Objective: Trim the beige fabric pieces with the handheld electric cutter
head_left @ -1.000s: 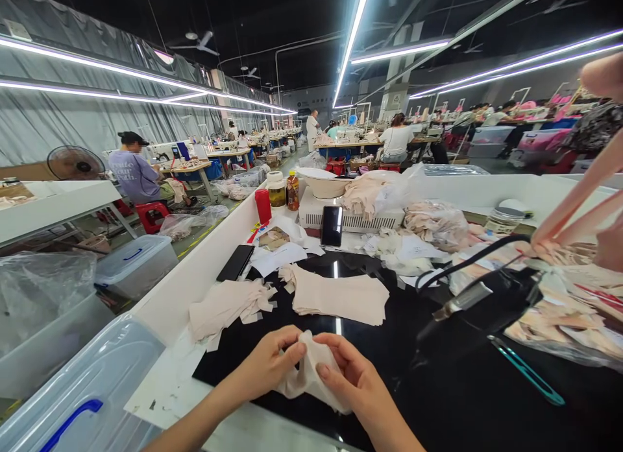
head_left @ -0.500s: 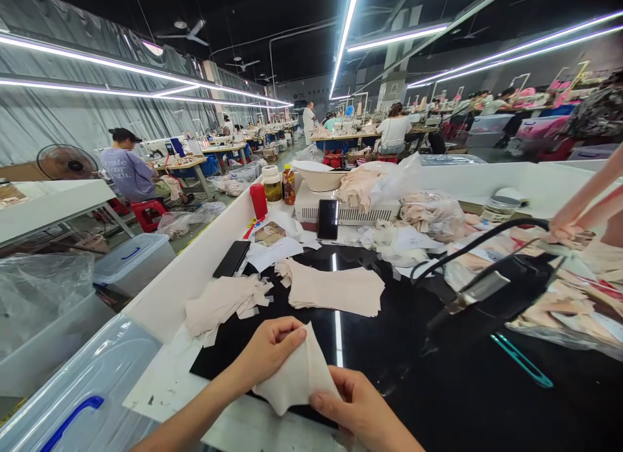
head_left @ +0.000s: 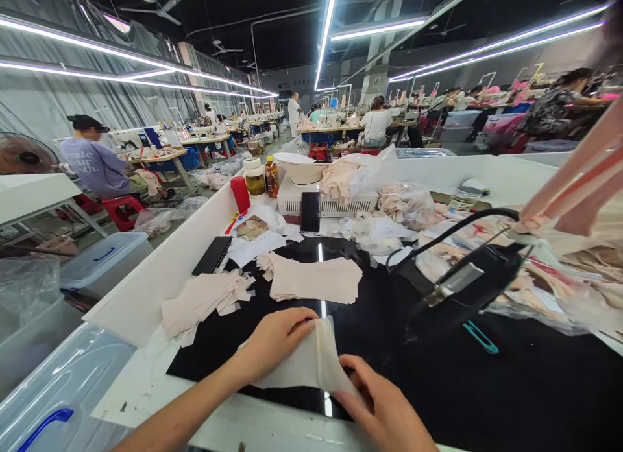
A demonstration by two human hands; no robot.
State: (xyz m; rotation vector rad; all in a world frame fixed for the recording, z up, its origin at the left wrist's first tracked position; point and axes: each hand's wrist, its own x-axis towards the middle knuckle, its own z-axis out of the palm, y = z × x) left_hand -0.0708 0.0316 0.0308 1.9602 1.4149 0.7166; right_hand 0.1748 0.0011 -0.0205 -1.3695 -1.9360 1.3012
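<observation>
Holding pale cloth (head_left: 298, 368) over counter (head_left: 487, 400), I have left hand (head_left: 275, 338) clamped on top edge, right hand (head_left: 377, 397) on lower corner.

Around the two hands (head_left: 276, 338) are two near cloth stacks (head_left: 316, 282), at ten and twelve o'clock; one jar (head_left: 255, 179) and one bottle (head_left: 271, 179) at eleven; one upright phone (head_left: 310, 212) and one bowl (head_left: 300, 172) at twelve; one teal tool (head_left: 481, 336) at three.

Sewing machines (head_left: 127, 138) on rows of tables (head_left: 170, 155) show a sewing workshop.

Held cloth (head_left: 307, 364) off-white, fabric stack (head_left: 314, 280) pale peach — worktop (head_left: 452, 393) black.
</observation>
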